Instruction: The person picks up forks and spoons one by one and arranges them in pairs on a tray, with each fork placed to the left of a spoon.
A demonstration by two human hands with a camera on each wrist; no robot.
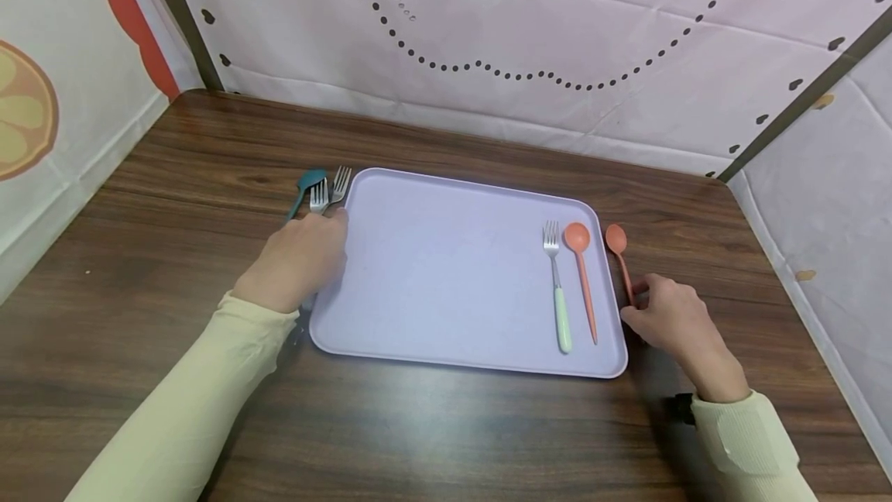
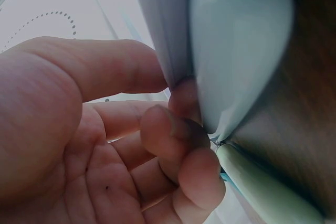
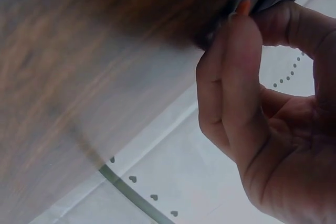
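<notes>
My left hand (image 1: 301, 260) is at the left rim of a lavender tray (image 1: 432, 269), over the handles of two forks (image 1: 318, 196). In the left wrist view its fingers curl beside a pale handle (image 2: 239, 40) and a green handle (image 2: 262, 190), with the thumb at the tray's edge. I cannot tell whether they grip a fork. A teal spoon (image 1: 310, 178) lies just left of the forks. Right of the tray, my right hand (image 1: 672, 314) pinches the handle of an orange spoon (image 1: 616, 238), whose bowl points away from me. An orange bit of it peeks out between the fingertips in the right wrist view.
On the tray's right side lie a mint-handled fork (image 1: 561, 320) and another orange spoon (image 1: 577, 237), side by side. The tray is on a dark wood table (image 1: 418, 432). Printed cloth walls (image 1: 502, 107) close off the back and both sides.
</notes>
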